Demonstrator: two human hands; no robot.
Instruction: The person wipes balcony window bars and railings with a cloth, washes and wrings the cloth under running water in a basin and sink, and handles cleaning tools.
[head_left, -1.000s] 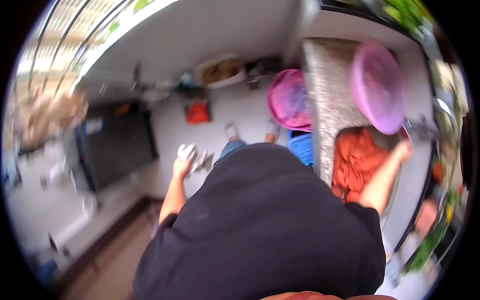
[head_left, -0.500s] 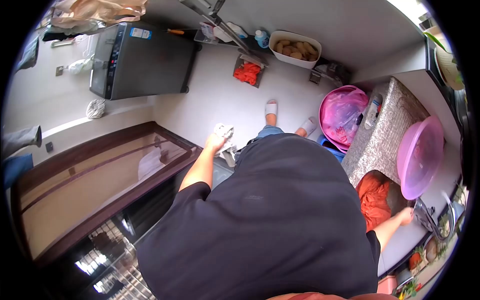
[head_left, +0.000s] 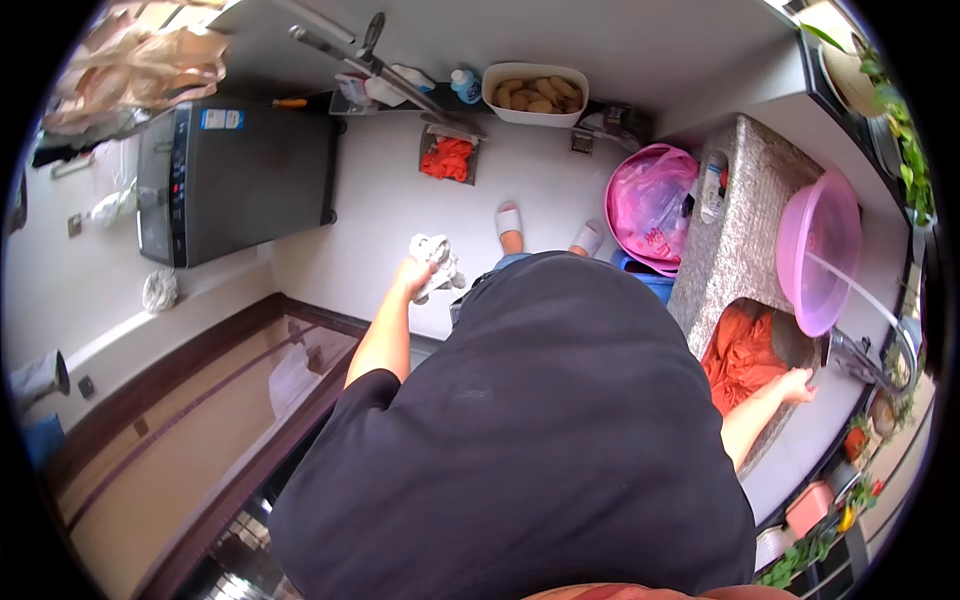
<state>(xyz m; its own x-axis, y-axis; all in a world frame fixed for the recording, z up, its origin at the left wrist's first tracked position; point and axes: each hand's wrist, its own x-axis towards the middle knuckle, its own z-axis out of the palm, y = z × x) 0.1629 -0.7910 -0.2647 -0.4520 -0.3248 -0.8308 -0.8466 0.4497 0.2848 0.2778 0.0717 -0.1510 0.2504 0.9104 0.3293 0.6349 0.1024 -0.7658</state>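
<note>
My left hand (head_left: pixel 412 274) is closed around a bunched white-grey cloth (head_left: pixel 436 268), held out over the floor at my left side. My right hand (head_left: pixel 797 386) is over the near end of the stone-textured sink (head_left: pixel 690 290), its fingers curled and nothing visible in them. Orange-red fabric (head_left: pixel 740 358) lies in the sink's basin, just left of that hand. Beyond the hand stands a metal tap (head_left: pixel 862 362) with a curved spout. A pale streak like running water (head_left: pixel 850 280) reaches from the spout to a tilted purple basin (head_left: pixel 835 225) on the sink.
A pink tub (head_left: pixel 615 215) holding plastic bags stands by the sink. Ahead are a white bin of potato-like items (head_left: pixel 495 90), a mop (head_left: pixel 400 80) and a red cloth (head_left: pixel 447 158). A dark washing machine (head_left: pixel 260 180) stands at left; potted plants line the right.
My right hand has moved back from beside the tap toward the sink. The pale streak now runs from the spout into the purple basin. The view has shifted; my left hand still grips the cloth.
</note>
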